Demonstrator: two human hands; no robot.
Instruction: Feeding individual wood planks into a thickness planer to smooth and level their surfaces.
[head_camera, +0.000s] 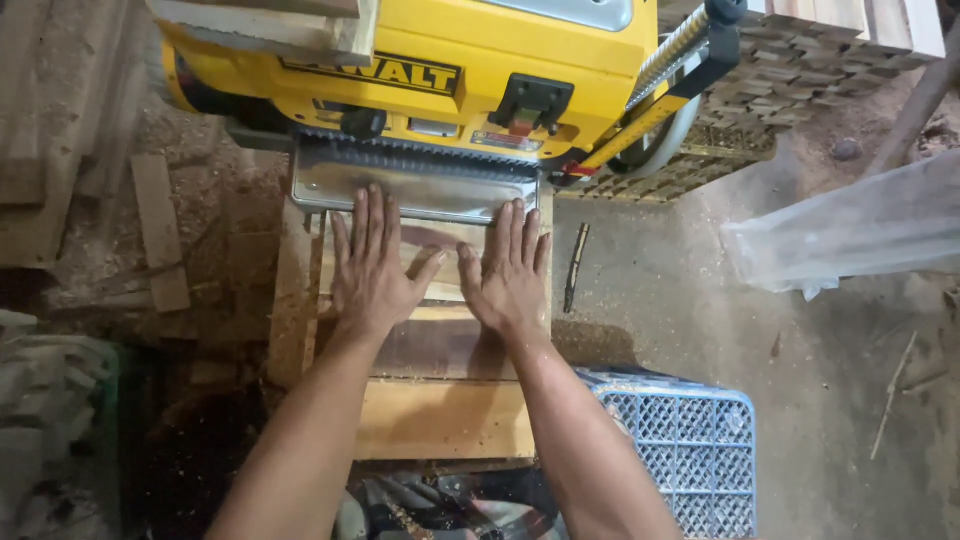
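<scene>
planer (420, 60): bright yellow body, black label band, black latch, small red tab at the front
planer tray (415, 190): bare silver metal, dull sheen, ribbed black strip along its 12 o'clock edge
board (440, 345): pale tan wood with a darker brown streak
crate (685, 445): light blue, open square grid pattern
plastic sheet (850, 230): clear, whitish
floor (720, 300): grey, speckled with tan sawdust
stacked wood (800, 60): brown, chequered end grain

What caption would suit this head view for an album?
Left hand and right hand press flat on a wooden board at a yellow planer.
</scene>
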